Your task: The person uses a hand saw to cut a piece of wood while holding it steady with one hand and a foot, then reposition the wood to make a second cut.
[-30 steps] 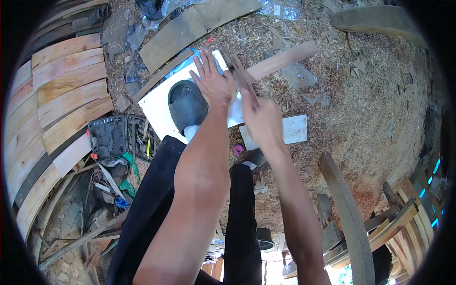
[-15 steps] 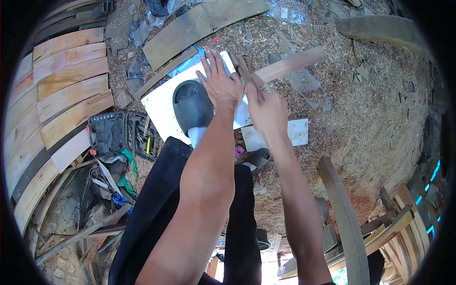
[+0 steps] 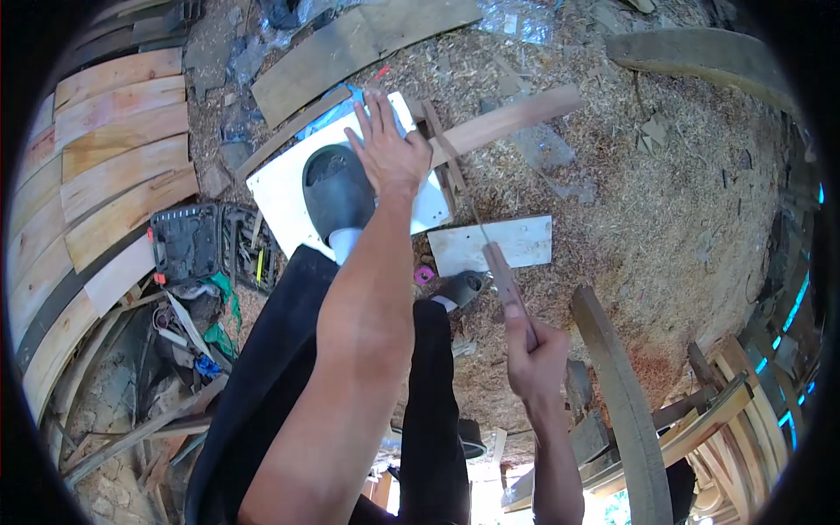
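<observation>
My left hand (image 3: 394, 159) lies flat with spread fingers on a white board (image 3: 284, 197), pressing near its far right corner. A foot in a dark slide sandal (image 3: 337, 188) stands on the same board. My right hand (image 3: 535, 357) is wrapped round the wooden handle of a handsaw (image 3: 502, 276), low and to the right. Its thin blade, seen almost edge-on, points up toward the board's right edge. There, a narrow wooden strip (image 3: 444, 144) crosses the near end of a long wooden plank (image 3: 516, 122) that sticks out to the right.
A second white board (image 3: 525, 242) lies on the sawdust-covered ground beside the other sandal (image 3: 464, 287). At left are an opened black tool case (image 3: 185, 245) and stacked planks (image 3: 131, 175). A pink tape roll (image 3: 423, 275) sits near the feet; a curved beam (image 3: 621, 385) rises at right.
My right hand has pulled back toward me and down from the board's edge, bringing the saw's handle and blade into sight. My left hand stays on the white board.
</observation>
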A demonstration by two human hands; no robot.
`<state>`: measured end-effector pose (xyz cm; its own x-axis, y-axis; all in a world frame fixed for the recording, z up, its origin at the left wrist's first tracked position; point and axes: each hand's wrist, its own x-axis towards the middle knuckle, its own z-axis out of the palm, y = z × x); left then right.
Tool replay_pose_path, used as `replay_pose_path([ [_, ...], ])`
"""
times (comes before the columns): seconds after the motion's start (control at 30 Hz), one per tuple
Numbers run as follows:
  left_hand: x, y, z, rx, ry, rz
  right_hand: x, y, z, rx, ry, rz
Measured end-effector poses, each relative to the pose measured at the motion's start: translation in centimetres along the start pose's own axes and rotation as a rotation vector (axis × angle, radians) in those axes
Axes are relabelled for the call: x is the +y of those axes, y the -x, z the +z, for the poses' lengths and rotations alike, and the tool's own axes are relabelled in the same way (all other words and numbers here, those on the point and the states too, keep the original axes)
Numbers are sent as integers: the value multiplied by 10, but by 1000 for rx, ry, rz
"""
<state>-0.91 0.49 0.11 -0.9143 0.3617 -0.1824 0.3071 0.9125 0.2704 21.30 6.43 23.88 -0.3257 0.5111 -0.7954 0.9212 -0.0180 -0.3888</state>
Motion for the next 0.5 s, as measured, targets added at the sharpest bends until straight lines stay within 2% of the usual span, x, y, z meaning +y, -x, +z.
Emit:
replay_pose_path([
  [0.1,0,0,1,-3,11,-2,-29,-46,24,94,-75,-95],
  [0.23,-1,-1,-3,-24,22,21,-74,-151,78,160,-4,-315],
  [0.3,-5,-3,-2,-43,22,10,-98,-177,90,263,17,-300],
  [0.4,-4,1,0,-49,34,3,-99,-182,83,152,-33,-257],
  [0.5,-1,-3,-2,-15,21,7,-72,-126,63,106,-59,-219],
])
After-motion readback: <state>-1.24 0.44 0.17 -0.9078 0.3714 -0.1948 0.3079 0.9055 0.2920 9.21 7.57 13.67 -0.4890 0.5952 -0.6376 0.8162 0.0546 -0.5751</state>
